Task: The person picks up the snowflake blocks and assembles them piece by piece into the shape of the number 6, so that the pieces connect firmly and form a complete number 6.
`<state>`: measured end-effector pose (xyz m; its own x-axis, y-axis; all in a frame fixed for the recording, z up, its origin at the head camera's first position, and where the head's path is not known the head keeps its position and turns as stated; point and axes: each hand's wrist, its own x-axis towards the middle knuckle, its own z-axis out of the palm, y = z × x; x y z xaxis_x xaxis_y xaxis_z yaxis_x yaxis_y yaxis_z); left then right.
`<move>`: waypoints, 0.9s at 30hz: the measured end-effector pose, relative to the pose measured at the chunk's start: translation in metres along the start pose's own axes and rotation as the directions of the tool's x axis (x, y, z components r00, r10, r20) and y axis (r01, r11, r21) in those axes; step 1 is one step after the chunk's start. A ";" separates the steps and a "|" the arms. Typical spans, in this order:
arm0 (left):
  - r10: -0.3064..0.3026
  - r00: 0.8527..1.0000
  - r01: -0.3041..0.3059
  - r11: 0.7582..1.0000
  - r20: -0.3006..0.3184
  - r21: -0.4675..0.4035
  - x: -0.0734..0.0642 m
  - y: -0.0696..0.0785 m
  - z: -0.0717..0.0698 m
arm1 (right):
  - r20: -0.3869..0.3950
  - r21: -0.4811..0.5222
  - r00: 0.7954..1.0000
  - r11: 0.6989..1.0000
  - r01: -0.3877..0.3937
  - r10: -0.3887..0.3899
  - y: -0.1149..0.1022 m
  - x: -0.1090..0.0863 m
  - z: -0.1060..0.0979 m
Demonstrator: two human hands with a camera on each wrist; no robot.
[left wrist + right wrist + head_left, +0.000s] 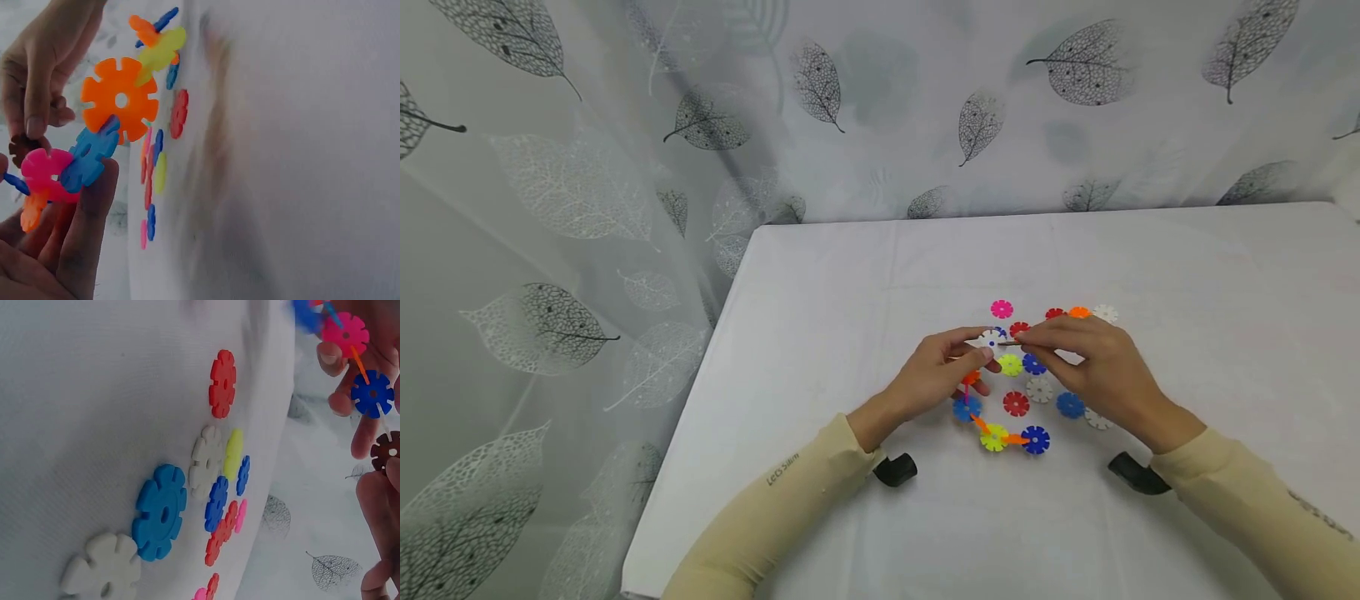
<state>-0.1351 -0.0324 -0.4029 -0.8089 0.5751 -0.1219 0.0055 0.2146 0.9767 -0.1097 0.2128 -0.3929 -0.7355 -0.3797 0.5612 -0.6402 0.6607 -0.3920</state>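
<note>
My left hand (pixel 934 377) holds a chain of slotted, flower-shaped plastic discs joined edge to edge. In the left wrist view the chain includes a pink disc (pixel 36 167), a light blue disc (pixel 94 156) and a large orange disc (pixel 103 94). Its lower end reaches a yellow disc (pixel 992 439) and a dark blue disc (pixel 1036 440) in the head view. By the left fingertips is a white disc (pixel 988 337). Between thumb and fingers my right hand (pixel 1097 358) pinches a brown disc (pixel 382 450), which meets the white disc beside a dark blue disc (pixel 369 387).
Loose discs lie on the white-covered table (pixel 820 317) under and beyond the hands, among them a red disc (pixel 1017 404), a blue disc (pixel 1070 406), a yellow disc (pixel 1011 365) and a pink disc (pixel 1002 309). A leaf-patterned curtain (pixel 880 150) hangs along the back and left.
</note>
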 end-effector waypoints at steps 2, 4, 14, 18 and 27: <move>0.025 1.000 -0.025 0.998 -0.001 0.059 0.000 -0.001 -0.002 | 0.026 0.016 1.000 1.000 -0.009 0.009 0.000 -0.001 0.000; 0.040 0.999 -0.040 0.994 0.001 0.105 0.000 -0.002 -0.004 | 0.043 0.034 0.999 0.999 -0.025 0.023 0.000 -0.002 -0.001; 0.084 0.993 -0.076 0.992 -0.079 0.101 0.001 -0.007 -0.008 | -0.069 0.160 0.942 0.936 -0.313 0.327 0.021 -0.007 -0.014; 0.123 0.987 -0.121 0.992 -0.106 0.032 0.003 -0.010 -0.009 | -0.126 0.238 0.883 0.878 -0.415 0.452 0.031 -0.008 -0.020; 0.150 0.972 -0.160 0.986 -0.182 -0.041 0.006 -0.010 -0.011 | -0.141 0.224 0.810 0.816 -0.533 0.569 0.050 -0.015 -0.022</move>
<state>-0.1463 -0.0402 -0.4113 -0.8922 0.4476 0.0601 0.1107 0.0877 0.9900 -0.1264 0.2658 -0.4050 -0.9290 0.1590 0.3343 -0.1795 0.5963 -0.7825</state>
